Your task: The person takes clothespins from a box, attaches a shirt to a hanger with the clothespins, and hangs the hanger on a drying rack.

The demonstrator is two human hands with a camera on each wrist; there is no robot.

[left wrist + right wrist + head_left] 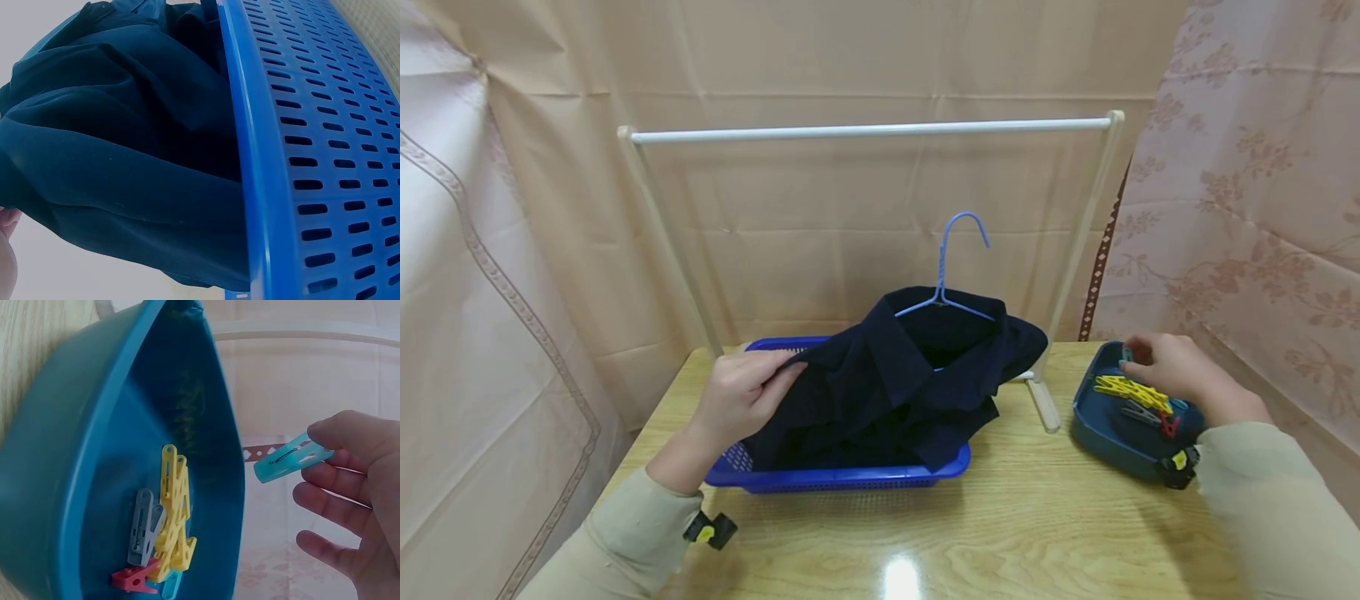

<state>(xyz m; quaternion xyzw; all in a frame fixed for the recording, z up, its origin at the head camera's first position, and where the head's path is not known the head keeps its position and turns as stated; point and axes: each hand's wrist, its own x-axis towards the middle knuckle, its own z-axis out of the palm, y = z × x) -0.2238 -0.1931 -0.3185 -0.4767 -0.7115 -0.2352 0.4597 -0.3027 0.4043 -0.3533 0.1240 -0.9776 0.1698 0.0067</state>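
Note:
A dark navy collared shirt (880,367) lies over a blue plastic basket (850,479), with a blue wire hanger (942,267) inside its neck and the hook standing up. My left hand (741,396) pinches the shirt's shoulder at the left; only a bit of that hand (7,234) shows in the left wrist view. My right hand (1183,375) is over the far edge of a dark teal tray (1093,446). Between its thumb and finger it pinches a turquoise clothespin (290,459). Yellow clothespins (172,512), a grey one (142,528) and a red one (132,579) lie in the tray.
Behind the basket stands a drying rack with a white horizontal bar (872,131) and cream side posts (1086,225). Its right foot (1043,406) rests on the wooden table (1015,517) between basket and tray. Beige curtains (820,58) hang behind.

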